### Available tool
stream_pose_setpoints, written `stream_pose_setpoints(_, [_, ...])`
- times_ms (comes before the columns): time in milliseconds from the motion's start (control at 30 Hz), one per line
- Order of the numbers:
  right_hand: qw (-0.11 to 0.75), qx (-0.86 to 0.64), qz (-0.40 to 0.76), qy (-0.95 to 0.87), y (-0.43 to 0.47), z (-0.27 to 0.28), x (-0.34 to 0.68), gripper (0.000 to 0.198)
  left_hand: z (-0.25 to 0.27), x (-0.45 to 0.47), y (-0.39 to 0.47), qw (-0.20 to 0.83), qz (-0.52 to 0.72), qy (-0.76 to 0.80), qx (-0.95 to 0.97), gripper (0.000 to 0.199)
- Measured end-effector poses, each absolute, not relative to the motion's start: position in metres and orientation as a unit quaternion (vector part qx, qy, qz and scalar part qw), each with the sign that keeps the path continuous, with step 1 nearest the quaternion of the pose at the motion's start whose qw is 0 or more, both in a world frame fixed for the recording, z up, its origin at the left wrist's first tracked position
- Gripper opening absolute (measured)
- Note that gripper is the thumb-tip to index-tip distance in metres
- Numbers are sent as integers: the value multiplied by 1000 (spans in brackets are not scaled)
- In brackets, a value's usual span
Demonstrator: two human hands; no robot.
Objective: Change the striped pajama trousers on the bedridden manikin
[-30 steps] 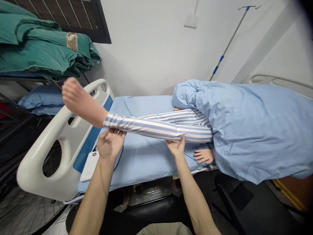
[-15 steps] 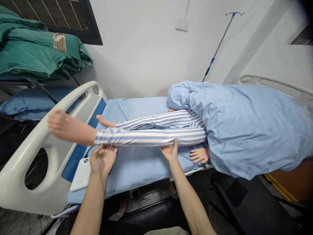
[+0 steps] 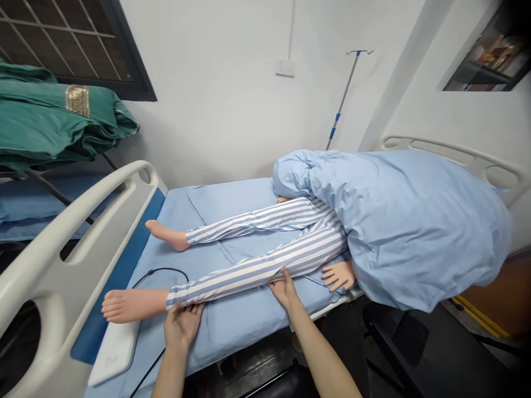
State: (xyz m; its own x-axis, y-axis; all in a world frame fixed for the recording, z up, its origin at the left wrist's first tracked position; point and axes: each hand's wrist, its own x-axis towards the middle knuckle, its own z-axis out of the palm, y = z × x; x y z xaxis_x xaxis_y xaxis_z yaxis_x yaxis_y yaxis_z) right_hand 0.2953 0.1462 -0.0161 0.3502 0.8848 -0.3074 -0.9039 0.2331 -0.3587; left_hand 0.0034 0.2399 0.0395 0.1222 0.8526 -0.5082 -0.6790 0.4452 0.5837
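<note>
Cupping manikin leg (image 3: 265, 265) nr bed edge: L hand (image 3: 180, 326), R hand (image 3: 284, 290), fingers loose.

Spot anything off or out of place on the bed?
Yes. The white device with its black cable lies loose on the sheet by the footboard, and the manikin's near foot rests on its edge. The blue quilt is bunched over the torso, overhanging the bedside.

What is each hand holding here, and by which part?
Both support the manikin's near leg: left hand under the ankle cuff, right hand under the knee.
</note>
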Motion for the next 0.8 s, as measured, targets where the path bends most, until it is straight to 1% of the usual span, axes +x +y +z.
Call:
stream_pose_setpoints(100, [777, -250, 577, 1, 143, -19, 296, 29, 32, -1, 238, 746, 522, 403, 91, 19])
stream_pose_setpoints(233, [773, -247, 584, -21, 139, -23, 299, 38, 23, -2, 238, 739, 534, 404, 75, 18])
stream_pose_setpoints(400, [768, -249, 590, -23, 135, -26, 302, 46, 29, 16, 239, 656, 540, 525, 41, 7])
stream_pose_setpoints(500, [766, -255, 589, -26, 133, -25, 304, 49, 34, 24, 235, 622, 532, 572, 64, 16])
stream_pose_setpoints(667, [764, -258, 589, -45, 126, -24, 305, 49, 33, 11, 221, 599, 538, 582, 112, 16])
stream_pose_setpoints(800, [763, -254, 591, -62, 121, -24, 307, 51, 38, -5, 214, 555, 564, 588, 165, 32])
